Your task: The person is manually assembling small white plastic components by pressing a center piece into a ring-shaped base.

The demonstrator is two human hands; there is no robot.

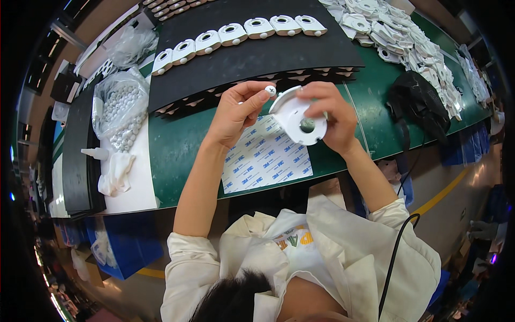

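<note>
Left hand: raised over the smooth green table; thumb and index finger pressed together on a small, round white plastic button with a dark cross mark; other fingers curled toward the palm, partly covering another white bit, too hidden to identify.

Right hand: fingers bent over the upper right side of a rounded white plastic housing with a curved wall and a round hole; slightly blurred, thumb hard to make out.

Housing: held in the air and tilted, above a white paper sheet with repeated blue print; hollow side facing the camera, curved wall toward the button.

Button: just beside the upper left end of the housing; touching or slightly apart, cannot tell.

Row on the black board: seven white housings with small round knobs at the front edge.

Supplies: at left, a clear plastic bag of small white round pieces; at upper right, a heap of loose white plastic parts.

Step in hand: probably mating button and housing, judging by the knobs along the row.

Next move: likely calls for steadying the housing, aligning the button squarely with its wall, then pressing without slipping.
</note>
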